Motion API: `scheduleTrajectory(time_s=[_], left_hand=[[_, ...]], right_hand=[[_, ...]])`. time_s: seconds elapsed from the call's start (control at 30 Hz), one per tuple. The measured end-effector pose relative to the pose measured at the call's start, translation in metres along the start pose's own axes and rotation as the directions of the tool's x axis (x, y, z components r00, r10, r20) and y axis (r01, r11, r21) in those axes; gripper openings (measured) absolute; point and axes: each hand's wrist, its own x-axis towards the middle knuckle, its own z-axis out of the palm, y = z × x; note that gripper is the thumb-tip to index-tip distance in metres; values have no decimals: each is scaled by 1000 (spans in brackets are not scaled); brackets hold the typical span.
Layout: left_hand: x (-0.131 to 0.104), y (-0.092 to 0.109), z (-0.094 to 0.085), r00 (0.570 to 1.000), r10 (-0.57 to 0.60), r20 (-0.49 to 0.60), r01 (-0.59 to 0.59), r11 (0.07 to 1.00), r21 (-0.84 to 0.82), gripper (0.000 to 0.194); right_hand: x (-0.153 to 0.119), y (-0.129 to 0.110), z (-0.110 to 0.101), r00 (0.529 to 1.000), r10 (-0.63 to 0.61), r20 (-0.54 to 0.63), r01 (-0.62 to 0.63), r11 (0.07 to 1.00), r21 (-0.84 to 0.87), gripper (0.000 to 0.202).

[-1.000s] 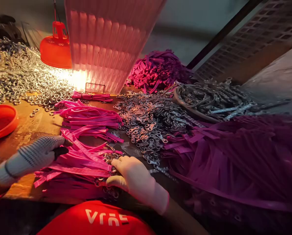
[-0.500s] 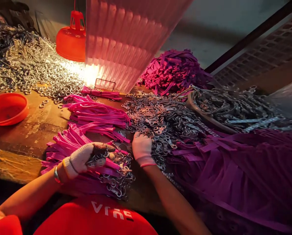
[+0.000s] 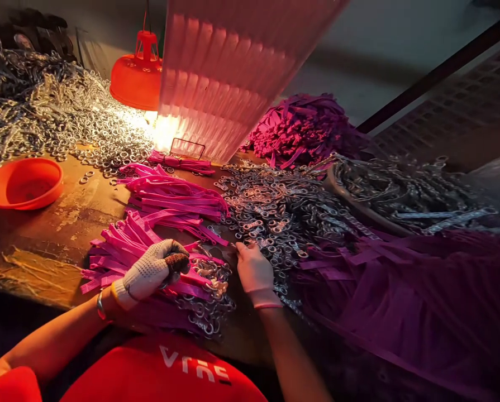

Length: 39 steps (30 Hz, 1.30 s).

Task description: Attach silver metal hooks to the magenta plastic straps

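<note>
My left hand (image 3: 151, 271), in a white knitted glove with dark, worn fingertips, is curled closed above a bundle of pink straps (image 3: 124, 240). Dark small metal rings (image 3: 171, 277) show partly between its fingers. Metal clasps (image 3: 212, 318) lie at the right ends of these straps. My right hand (image 3: 256, 272), in a thin pale glove, has thumb and fingers pinched together at the edge of a heap of metal clasps (image 3: 270, 206). Whatever is in that pinch is too small to make out. Another pink strap bundle (image 3: 174, 195) ends close to its fingertips.
A red lamp (image 3: 136, 81) shines over a big pile of metal rings (image 3: 65, 111). Beside it leans a translucent corrugated sheet (image 3: 224, 72). An orange bowl (image 3: 23, 184) stands left. Purple straps (image 3: 400, 296) spread at right, below a basin of metal parts (image 3: 400, 184).
My left hand has turned over and closed; the metal rings showing in its palm are now mostly hidden. My right hand has drawn back slightly from the clasp heap. The view has shifted slightly.
</note>
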Motion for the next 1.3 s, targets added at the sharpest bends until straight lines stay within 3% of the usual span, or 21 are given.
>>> scheduleTrajectory(time_s=[0.1,0.3,0.47,0.53,0.6,0.7,0.8,0.9,1.03,1.2,1.3], left_hand=[[1,-1,1,999,-40,-3,40,997,-69,28],[3,-5,4,989,-140,-45,123,958,-260,33],[4,-8,5,995,-90,-48,78,973,-216,30],[3,-8,6,996,-62,-71,49,984,-173,27],[3,-8,6,995,-34,-96,22,992,-122,25],[1,-8,10,994,-6,-113,-1,999,-54,23],[1,-8,16,993,25,-120,-30,999,-38,22],[0,-7,22,989,85,-124,-95,993,-75,19],[-3,-3,26,984,136,-114,-147,984,-101,15],[-6,3,21,973,231,-25,-222,957,185,10],[-5,7,18,965,264,-4,-258,945,200,9]], right_hand=[[-3,3,-4,1000,-2,-27,3,999,52,31],[-3,-1,2,998,-6,70,3,999,51,27],[-10,-6,3,999,-1,40,-2,997,76,29],[-12,-3,-2,999,-33,-1,32,980,195,29],[-14,0,-11,994,-80,-76,105,902,418,22],[-20,-2,-32,981,-142,-136,196,645,739,14],[-33,-19,-57,970,-224,-96,194,471,861,18],[-47,-44,-74,947,-311,-82,226,463,857,24],[-56,-70,-76,922,-353,-157,305,414,858,19],[-56,-77,-68,940,-275,-201,296,369,881,15],[-57,-78,-73,901,-301,-312,426,482,766,16]])
